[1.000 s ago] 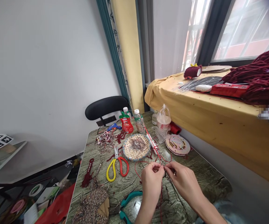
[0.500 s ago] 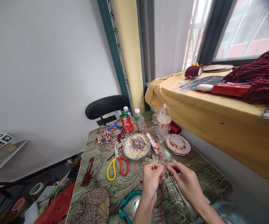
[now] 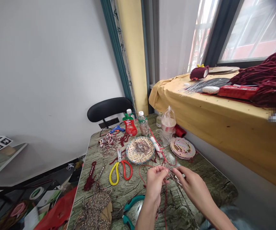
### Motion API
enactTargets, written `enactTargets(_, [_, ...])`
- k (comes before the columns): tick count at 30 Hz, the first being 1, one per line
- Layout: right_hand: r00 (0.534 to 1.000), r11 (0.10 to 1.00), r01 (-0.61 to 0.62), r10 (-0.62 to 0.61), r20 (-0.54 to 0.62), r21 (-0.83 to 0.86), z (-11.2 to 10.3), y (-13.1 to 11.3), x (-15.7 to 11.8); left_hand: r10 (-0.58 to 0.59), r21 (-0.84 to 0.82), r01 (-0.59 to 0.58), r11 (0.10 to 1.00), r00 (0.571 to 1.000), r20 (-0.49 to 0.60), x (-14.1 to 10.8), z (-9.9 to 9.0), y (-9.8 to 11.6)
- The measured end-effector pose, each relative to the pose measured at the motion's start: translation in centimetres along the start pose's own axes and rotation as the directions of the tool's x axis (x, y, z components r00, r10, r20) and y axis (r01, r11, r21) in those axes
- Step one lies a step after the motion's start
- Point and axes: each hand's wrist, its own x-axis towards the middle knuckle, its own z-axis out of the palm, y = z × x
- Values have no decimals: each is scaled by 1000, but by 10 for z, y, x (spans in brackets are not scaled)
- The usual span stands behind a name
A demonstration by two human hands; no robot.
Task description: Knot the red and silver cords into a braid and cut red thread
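My left hand (image 3: pixel 157 180) is closed, thumb and forefinger pinching mottled cord (image 3: pixel 169 166) at the front of the table. Close beside it, my right hand (image 3: pixel 188 180) is also closed on strands of the same cord. A red cord (image 3: pixel 157 145) runs taut from a bottle (image 3: pixel 142 123) at the back down to the fingers, with mottled strands alongside. Loose ends hang below both hands. A small shiny sliver shows under my right fingers; I cannot make out what it is. Scissors (image 3: pixel 120 169) with one yellow and one red handle lie left of my hands.
A woven basket (image 3: pixel 130 156) holds cord scraps. Teal-handled pliers (image 3: pixel 128 220) and a mottled cord bundle (image 3: pixel 94 210) lie at the front left. A red pouch (image 3: pixel 130 127), a bagged cup (image 3: pixel 168 124) and a round board (image 3: pixel 183 148) stand or lie behind. A yellow-draped ledge (image 3: pixel 200 111) borders the right.
My right hand has shifted slightly and turned at the cord, and a shiny sliver now shows beneath its fingers. My left hand keeps its pinch in nearly the same place.
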Motion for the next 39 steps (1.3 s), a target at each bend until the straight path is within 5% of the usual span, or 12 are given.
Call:
enactTargets(5, [993, 898, -112, 112, 25, 426, -6, 2, 5, -5, -55, 7, 998, 999, 45, 1, -2, -6])
enactTargets(8, [969, 567, -239, 186, 159, 788, -11, -1, 6, 5, -104, 3, 995, 998, 69, 1, -2, -8])
enactTargets(11, [937, 208, -329, 191, 292, 921, -15, -4, 6, 13, -114, -7, 993, 998, 56, 0, -1, -8])
enactTargets(14, [936, 71, -330, 150, 317, 941, -17, -7, 4, 22, -104, -18, 994, 999, 40, 0, 0, -7])
enactTargets(21, [970, 28, -242, -20, 242, 970, -16, -11, 2, 56, -204, -44, 978, 997, 51, -6, 2, -5])
enactTargets(27, [977, 193, -198, -44, 210, 961, -19, -18, -1, 18, -224, -10, 975, 999, 37, -14, 6, 4])
enactTargets(33, [973, 145, -190, -103, 206, 971, -14, -14, 0, 15, -232, -8, 973, 999, 32, -15, 5, 4])
enactTargets(39, [977, 357, -210, 35, 211, 910, -1, -1, 9, 32, -258, -18, 966, 998, 50, -16, 0, 2])
